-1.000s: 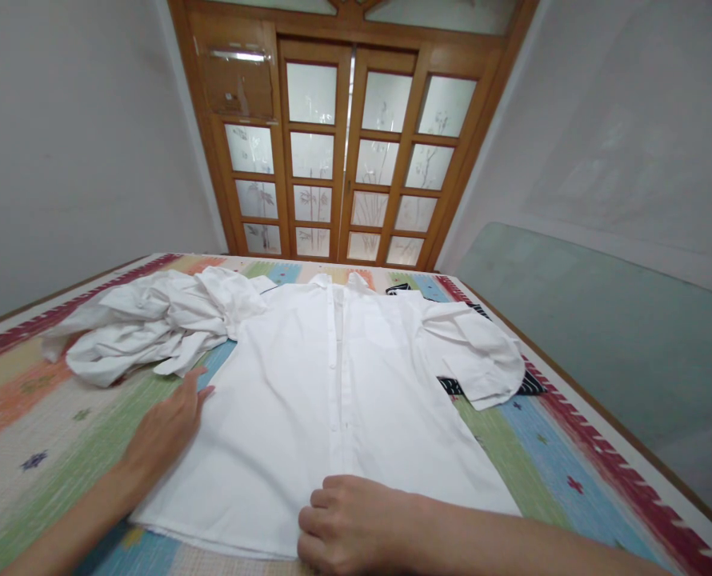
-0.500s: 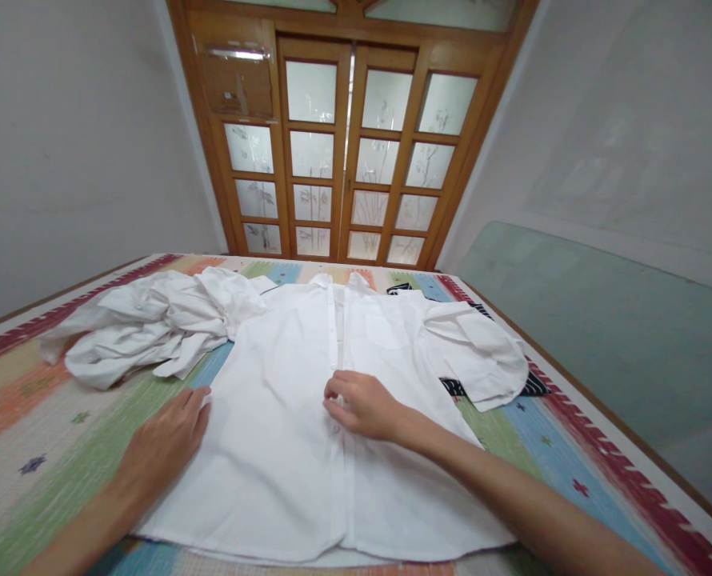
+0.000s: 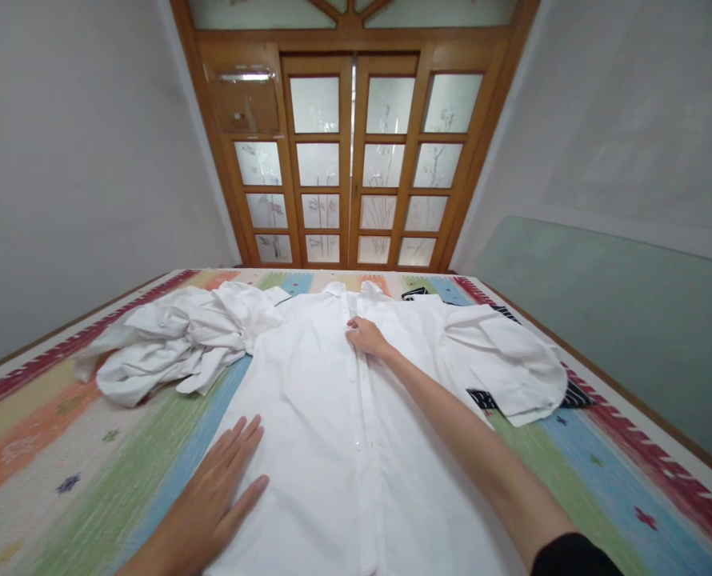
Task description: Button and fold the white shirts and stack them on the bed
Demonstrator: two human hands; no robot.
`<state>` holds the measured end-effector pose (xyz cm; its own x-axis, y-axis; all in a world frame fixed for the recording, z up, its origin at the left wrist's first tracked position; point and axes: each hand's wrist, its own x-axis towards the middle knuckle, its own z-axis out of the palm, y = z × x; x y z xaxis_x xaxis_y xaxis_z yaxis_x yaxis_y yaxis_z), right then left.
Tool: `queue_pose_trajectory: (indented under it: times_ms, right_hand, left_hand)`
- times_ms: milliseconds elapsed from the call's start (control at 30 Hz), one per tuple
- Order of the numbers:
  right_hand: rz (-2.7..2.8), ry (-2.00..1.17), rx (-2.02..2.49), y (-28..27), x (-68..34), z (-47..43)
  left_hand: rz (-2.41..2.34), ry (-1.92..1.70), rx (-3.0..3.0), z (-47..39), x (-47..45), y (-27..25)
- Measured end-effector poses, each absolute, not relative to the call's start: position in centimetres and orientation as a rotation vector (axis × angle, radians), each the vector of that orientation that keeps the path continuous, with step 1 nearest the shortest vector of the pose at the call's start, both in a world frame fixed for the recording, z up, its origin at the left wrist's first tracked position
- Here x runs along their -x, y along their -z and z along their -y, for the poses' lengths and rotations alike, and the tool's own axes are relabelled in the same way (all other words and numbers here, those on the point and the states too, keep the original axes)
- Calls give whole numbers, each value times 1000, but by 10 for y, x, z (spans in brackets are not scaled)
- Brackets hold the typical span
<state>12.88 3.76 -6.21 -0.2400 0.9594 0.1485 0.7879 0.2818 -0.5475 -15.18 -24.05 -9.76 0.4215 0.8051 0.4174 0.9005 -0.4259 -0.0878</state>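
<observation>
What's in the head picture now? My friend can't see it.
A white shirt lies spread on a striped cover, the person's left hand open at one side and right hand at its front, just below the collar. A crumpled white cloth lies to the left, and wooden doors with glass panes stand behind.

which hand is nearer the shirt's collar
Right. The right hand is just below the collar; the left hand is farther down, over the side of the shirt.
</observation>
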Motion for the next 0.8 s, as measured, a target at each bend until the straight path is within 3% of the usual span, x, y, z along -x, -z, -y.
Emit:
queue_pose_trajectory:
  times_ms: [367,533,800]
  right_hand:
    - [2105,-204,1612,67,-117,-61]
    - [2066,-210,1655,70,-129,-65]
    - [2084,-291,1491,81,-140,-69]
  left_hand:
    - [1433,303,2442,246,147,82]
    - [1400,271,2518,245,148,74]
    - [1098,540,2595,249,102,85]
